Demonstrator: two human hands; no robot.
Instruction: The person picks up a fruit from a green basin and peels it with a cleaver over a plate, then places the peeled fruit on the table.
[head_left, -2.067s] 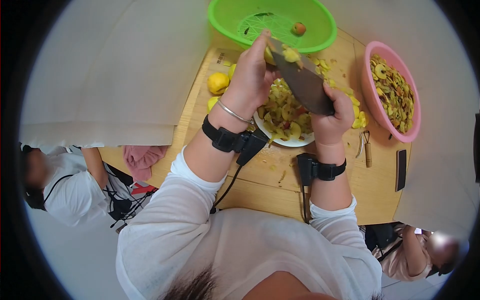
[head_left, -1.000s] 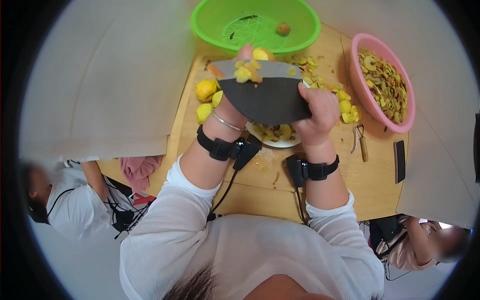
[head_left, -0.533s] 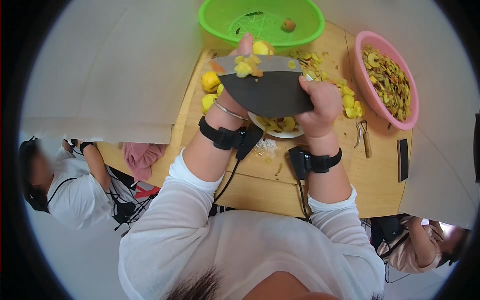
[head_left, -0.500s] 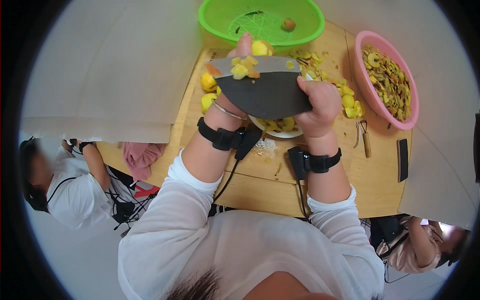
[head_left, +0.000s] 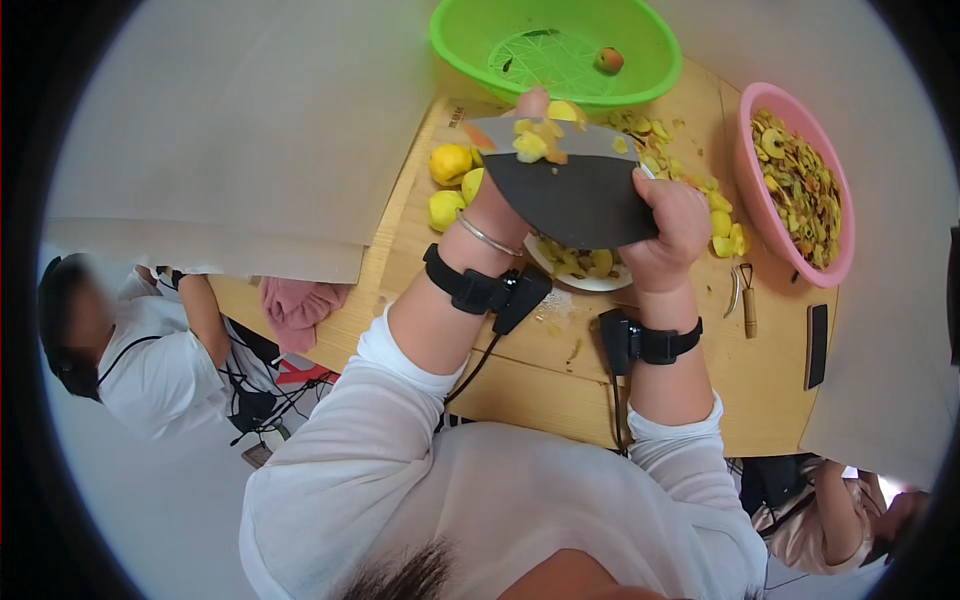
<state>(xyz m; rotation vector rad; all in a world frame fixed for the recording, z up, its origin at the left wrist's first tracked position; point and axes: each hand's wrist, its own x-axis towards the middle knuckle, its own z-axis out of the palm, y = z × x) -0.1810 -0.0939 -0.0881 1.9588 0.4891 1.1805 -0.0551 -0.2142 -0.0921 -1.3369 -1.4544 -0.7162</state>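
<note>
My right hand (head_left: pixel 675 225) is closed around the handle end of a broad kitchen knife (head_left: pixel 570 195), its blade dark with a grey edge strip. Bits of yellow fruit flesh (head_left: pixel 537 142) cling to that strip. Behind the blade is my left hand (head_left: pixel 531 103), mostly hidden; one digit shows past the edge, against a partly peeled yellow fruit (head_left: pixel 563 112) that it appears to grip. Peeled yellow fruits (head_left: pixel 450 164) lie left of my left wrist. Under the knife, a white plate (head_left: pixel 598 284) holding peelings is partly covered.
A green basin (head_left: pixel 655 90) with one reddish fruit (head_left: pixel 609 60) stands at the back. On the right are a pink basin (head_left: pixel 745 135) of peelings, a wooden-handled peeler (head_left: pixel 750 310) and a black bar (head_left: pixel 817 345). A pink cloth (head_left: pixel 300 310) lies left. Two other people sit at either side.
The whole view has shifted, so everything sits slightly right and lower. The knife and both hands keep nearly the same pose, and the fruit bits stay on the blade.
</note>
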